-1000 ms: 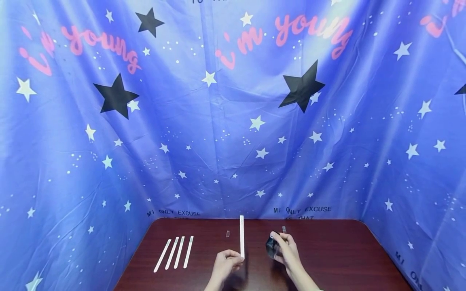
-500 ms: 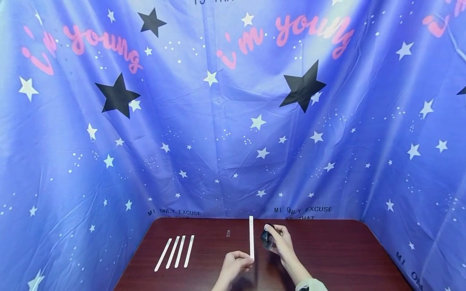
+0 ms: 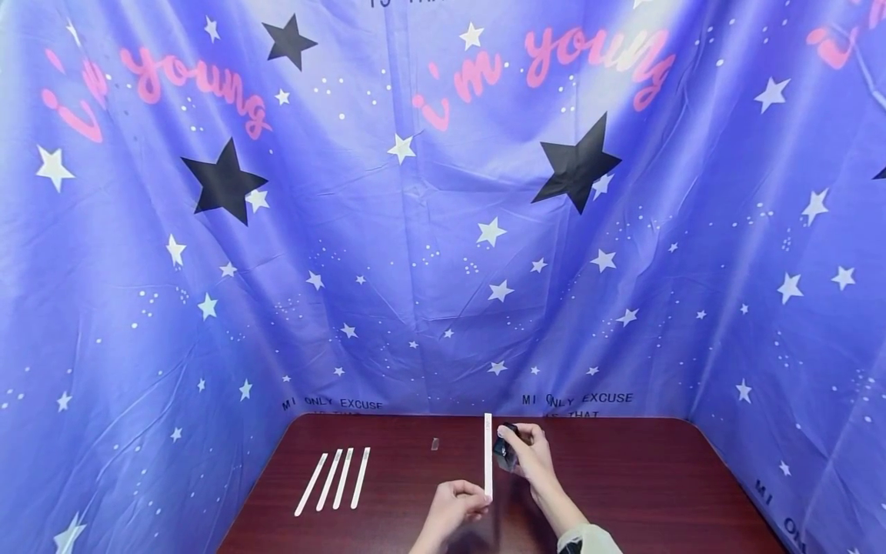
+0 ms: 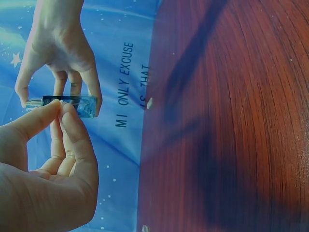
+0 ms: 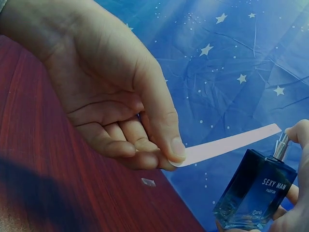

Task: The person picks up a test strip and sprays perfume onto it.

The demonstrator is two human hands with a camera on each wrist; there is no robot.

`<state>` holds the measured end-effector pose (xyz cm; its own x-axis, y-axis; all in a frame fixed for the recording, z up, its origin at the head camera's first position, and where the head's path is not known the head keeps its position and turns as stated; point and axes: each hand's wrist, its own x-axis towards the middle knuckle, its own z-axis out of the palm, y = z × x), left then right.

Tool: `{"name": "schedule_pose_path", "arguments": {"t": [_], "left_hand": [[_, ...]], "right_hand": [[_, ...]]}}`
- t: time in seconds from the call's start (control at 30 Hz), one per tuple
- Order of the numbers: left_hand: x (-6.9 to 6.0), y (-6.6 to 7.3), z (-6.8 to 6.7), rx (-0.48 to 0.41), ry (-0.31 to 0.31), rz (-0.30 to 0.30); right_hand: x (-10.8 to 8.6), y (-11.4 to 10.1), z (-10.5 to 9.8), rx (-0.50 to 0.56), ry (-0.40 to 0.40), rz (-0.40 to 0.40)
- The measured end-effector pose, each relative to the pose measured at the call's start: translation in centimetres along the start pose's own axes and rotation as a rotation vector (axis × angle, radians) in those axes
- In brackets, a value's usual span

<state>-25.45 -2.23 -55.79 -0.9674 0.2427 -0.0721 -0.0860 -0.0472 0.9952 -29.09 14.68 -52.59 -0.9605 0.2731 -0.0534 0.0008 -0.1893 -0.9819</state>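
My left hand pinches the lower end of a white paper test strip, which stands nearly upright in the head view. To its right, my right hand holds a dark blue-black perfume bottle. In the right wrist view the bottle reads "SEXY MAN PARFUM". One right fingertip rests on its silver spray nozzle, close beside the free tip of the strip. The other fingers support the bottle's base and back. The strip hides behind the left fingers in the left wrist view.
Several white strips lie side by side at the left of the dark red wooden table. A small clear piece lies near the table's back edge. A blue star-printed curtain surrounds the table.
My left hand has moved right, bringing the strip toward the bottle. My right hand has shifted slightly left and away from me with the bottle, so the gap between them has narrowed.
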Motion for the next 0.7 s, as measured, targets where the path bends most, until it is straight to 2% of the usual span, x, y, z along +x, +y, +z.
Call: {"name": "schedule_pose_path", "arguments": {"t": [0.37,0.7], "left_hand": [[0.46,-0.55,0.26,-0.005,-0.023,-0.003],[0.37,-0.47,0.26,-0.011,-0.037,-0.008]], "right_hand": [[0.47,0.25,0.25,0.030,0.009,-0.038],[0.35,0.34,0.09,-0.084,0.078,-0.075]]}}
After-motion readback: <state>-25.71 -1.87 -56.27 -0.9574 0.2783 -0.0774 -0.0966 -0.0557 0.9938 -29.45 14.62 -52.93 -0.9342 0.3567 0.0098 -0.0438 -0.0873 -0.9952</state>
